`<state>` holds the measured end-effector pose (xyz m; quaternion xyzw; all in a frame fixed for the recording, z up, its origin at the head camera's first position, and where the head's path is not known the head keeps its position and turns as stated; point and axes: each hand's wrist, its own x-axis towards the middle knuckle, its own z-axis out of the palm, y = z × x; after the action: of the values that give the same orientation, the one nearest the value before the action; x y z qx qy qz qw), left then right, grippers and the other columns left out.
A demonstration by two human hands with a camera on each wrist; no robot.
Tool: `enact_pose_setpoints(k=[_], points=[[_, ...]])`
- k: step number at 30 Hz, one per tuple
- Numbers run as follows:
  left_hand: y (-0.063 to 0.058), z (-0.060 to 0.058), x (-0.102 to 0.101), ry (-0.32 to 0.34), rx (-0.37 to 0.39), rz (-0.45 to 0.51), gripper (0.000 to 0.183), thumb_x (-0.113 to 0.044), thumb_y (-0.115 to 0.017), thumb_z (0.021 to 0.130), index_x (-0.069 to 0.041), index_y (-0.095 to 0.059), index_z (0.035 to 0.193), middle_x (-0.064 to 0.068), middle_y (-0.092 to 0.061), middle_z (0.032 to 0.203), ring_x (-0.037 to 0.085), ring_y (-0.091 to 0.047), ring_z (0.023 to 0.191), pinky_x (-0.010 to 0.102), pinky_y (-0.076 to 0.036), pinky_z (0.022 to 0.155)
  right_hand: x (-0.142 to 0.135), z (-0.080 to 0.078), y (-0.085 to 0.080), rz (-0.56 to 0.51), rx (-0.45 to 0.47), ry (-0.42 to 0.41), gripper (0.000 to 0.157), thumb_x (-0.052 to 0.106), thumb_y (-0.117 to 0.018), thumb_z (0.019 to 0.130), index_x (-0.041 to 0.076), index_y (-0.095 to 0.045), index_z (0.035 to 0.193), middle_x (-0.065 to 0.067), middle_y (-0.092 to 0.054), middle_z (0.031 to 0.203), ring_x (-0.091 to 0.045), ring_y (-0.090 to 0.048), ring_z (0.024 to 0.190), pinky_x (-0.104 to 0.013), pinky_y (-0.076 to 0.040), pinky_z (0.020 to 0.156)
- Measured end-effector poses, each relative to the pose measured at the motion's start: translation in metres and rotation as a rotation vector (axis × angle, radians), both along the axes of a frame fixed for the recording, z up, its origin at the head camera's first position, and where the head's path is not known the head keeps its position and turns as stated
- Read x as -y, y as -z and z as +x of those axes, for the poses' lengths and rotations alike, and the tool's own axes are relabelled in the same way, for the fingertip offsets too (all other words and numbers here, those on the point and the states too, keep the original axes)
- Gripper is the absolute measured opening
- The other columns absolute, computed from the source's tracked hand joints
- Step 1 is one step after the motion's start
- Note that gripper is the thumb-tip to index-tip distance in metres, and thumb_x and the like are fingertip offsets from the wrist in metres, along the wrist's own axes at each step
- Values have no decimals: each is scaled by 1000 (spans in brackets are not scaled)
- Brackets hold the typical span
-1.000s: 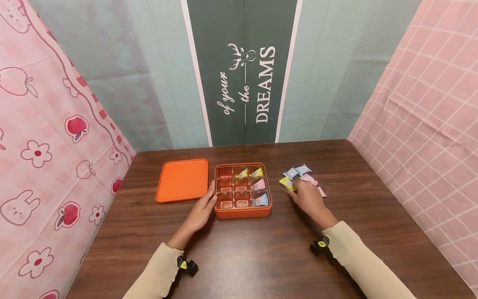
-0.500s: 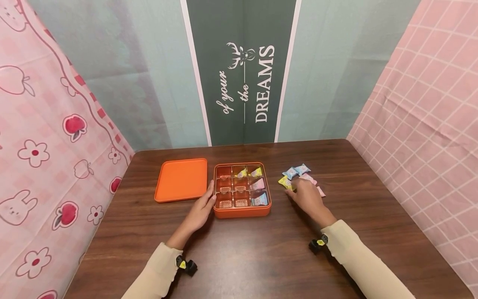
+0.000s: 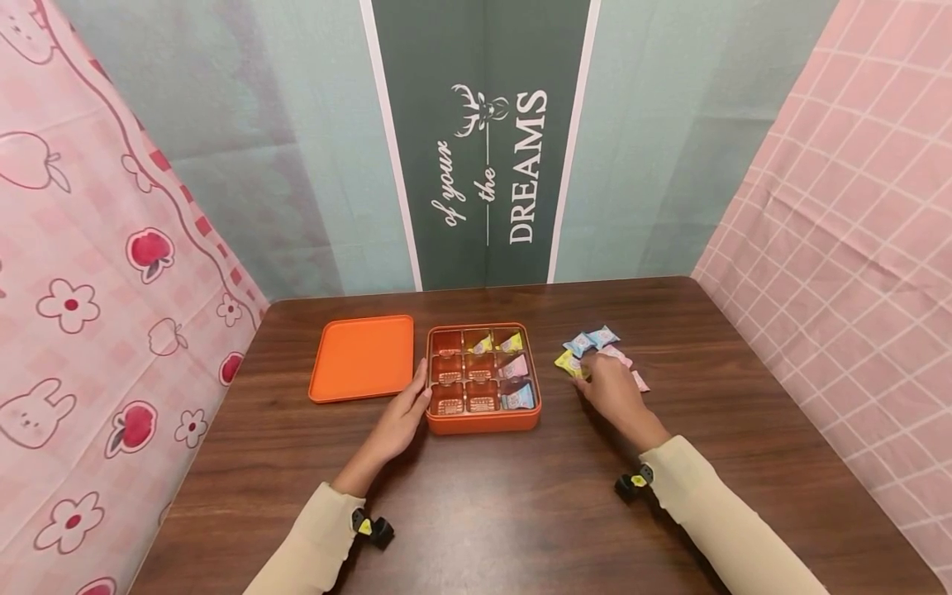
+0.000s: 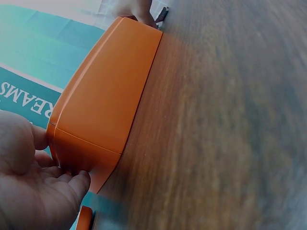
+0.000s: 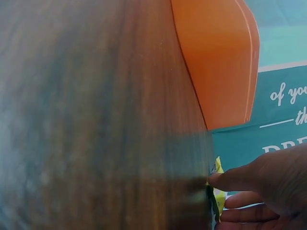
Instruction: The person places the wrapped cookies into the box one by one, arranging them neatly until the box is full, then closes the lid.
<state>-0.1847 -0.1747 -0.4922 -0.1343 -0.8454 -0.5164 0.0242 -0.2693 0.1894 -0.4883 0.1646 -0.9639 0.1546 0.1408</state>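
Observation:
An orange box with a clear divided insert stands mid-table. Wrapped candies fill some of its compartments: a yellow one at the back right, another yellow beside it, a pink one and a blue one down the right column. My left hand rests along the box's left side, thumb near the rim and fingertips against the wall. To the right, my right hand pinches a yellow candy between thumb and fingers at table level, partly hiding the candies behind it.
A flat orange lid lies left of the box. Beside the right hand are two blue candies and pink ones. Printed cloth walls enclose the wooden table at the back and both sides.
Hardly anything differs: both hands stay in place, the left at the box and the right at the yellow candy. The whole view shifts very slightly.

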Motion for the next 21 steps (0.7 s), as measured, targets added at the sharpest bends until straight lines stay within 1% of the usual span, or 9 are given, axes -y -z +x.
enact_pose_setpoints(k=[6, 10, 14, 17, 21], points=[[1, -1, 0, 6, -3, 1, 54, -14, -38, 103, -3, -15, 150, 13, -11, 156, 26, -12, 142, 45, -13, 114, 1, 1, -2, 13, 14, -17, 21, 17, -80, 73, 5, -63, 73, -3, -50, 61, -19, -43, 54, -34, -34, 45], [1, -1, 1, 7, -8, -3, 54, -15, -38, 103, -3, -15, 150, 13, -11, 156, 30, -13, 142, 45, -13, 113, 0, 1, -2, -2, 25, -18, 19, 15, -80, 73, 3, -66, 77, -2, -51, 62, -18, -44, 54, -33, -35, 45], [1, 0, 1, 9, 1, -6, 54, -14, -38, 103, -3, -14, 150, 13, -11, 156, 26, -12, 142, 44, -12, 114, -3, 0, -2, -27, 16, -36, 16, 13, -80, 73, 4, -67, 74, 0, -51, 60, -17, -44, 53, -31, -35, 45], [1, -1, 1, 8, 4, -3, 54, -15, -38, 103, -4, -14, 150, 12, -11, 156, 26, -12, 142, 43, -12, 114, -5, -2, -1, -39, -4, -60, 14, 12, -79, 72, 4, -67, 72, 0, -52, 59, -16, -45, 53, -31, -36, 45], [1, -1, 0, 8, -1, 5, 54, -14, -38, 103, -3, -14, 150, 13, -11, 156, 28, -12, 142, 44, -13, 114, -7, -3, -1, -48, 0, -86, 12, 12, -78, 73, 3, -70, 76, -2, -57, 62, -15, -46, 54, -31, -37, 47]])
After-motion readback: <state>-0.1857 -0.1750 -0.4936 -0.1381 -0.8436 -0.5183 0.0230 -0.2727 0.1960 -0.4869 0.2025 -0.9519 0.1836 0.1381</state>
